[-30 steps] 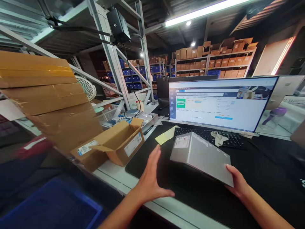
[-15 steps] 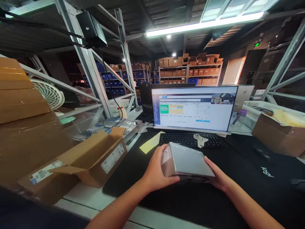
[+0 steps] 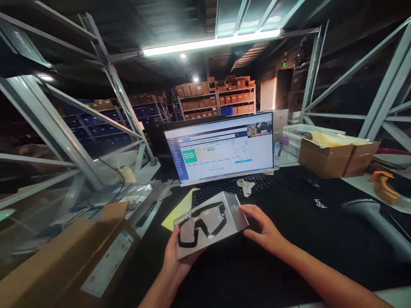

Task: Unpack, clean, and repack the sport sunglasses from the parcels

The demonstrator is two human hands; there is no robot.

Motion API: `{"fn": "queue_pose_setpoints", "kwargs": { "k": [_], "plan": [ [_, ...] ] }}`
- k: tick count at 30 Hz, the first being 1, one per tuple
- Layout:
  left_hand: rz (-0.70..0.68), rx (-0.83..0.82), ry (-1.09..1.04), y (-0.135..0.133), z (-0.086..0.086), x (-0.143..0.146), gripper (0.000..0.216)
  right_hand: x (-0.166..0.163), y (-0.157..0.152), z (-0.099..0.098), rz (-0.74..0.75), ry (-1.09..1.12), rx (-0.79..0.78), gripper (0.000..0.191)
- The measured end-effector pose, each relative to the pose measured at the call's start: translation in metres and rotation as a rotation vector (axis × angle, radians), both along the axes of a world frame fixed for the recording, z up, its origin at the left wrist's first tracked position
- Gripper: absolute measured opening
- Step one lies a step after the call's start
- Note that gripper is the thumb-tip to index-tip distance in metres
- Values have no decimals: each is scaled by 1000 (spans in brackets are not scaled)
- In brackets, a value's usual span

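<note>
A white-and-grey retail box [image 3: 205, 226] is held above the black desk mat, its broad face turned toward me. That face shows a picture of wraparound glasses with black frames and the word "Wakening". My left hand [image 3: 176, 256] grips the box from below at its left end, thumb at the front edge; its other fingers are mostly hidden behind the carton. At the right end, my right hand [image 3: 265, 231] has its fingertips and thumb around the corner. Behind the box lies a black keyboard [image 3: 221, 188] with a crumpled whitish scrap [image 3: 245, 187] on it.
A monitor [image 3: 221, 147] stands beyond the keyboard. An open cardboard box [image 3: 58, 256] is at my left, near a yellow sheet [image 3: 178, 211]. To the right are a handheld scanner [image 3: 369, 214], cardboard boxes [image 3: 324, 160], a white basket [image 3: 292, 132] and a tape dispenser [image 3: 385, 186].
The box has been turned, from a plain silvery side to the face with the glasses picture. My view has swung right, bringing the scanner and tape dispenser into sight.
</note>
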State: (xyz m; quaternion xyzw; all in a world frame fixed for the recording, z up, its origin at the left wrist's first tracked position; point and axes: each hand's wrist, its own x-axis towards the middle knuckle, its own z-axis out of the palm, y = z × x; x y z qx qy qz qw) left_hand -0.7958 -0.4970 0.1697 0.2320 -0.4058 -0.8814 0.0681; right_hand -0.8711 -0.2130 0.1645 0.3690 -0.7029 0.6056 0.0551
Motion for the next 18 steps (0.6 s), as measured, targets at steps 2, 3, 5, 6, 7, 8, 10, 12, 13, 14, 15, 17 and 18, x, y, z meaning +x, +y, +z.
{"fn": "queue_pose_setpoints", "kwargs": {
  "k": [2,3,5,6,7,8,10,12,13,14,15,17,18],
  "plan": [
    [-29,31,-23,-2,-5,-1,45,6,3,10,-53,43,-6,55],
    [-38,4,-25,-5,-10,-2,49,8,4,14,-57,46,-19,58],
    [-54,-93,-10,-12,-23,-3,57,10,5,20,-56,26,-52,64],
    [-72,-143,9,-17,-30,-3,61,11,5,21,-62,1,-74,66],
    [-98,-181,31,-21,-37,-3,65,11,4,21,-72,-41,-101,65],
    [-123,-204,51,-24,-44,-3,68,10,3,20,-82,-109,-132,62],
    [-145,-220,79,-26,-52,0,71,7,0,17,-77,-283,-186,54],
    [-114,-234,90,-23,-54,4,75,2,-1,14,-49,-436,-212,47],
    [-93,-252,90,-20,-52,6,79,-1,-2,11,-40,-488,-214,44],
    [-73,-279,92,-17,-50,8,85,-4,-2,9,-40,-521,-212,42],
    [-61,-311,98,-14,-47,9,90,-7,-2,6,-45,-542,-209,43],
    [-58,-382,137,-8,-41,9,99,-13,-2,1,-44,-593,-193,45],
    [-68,-425,177,-7,-39,9,102,-16,-1,-2,-35,-625,-175,47]
  ]
}}
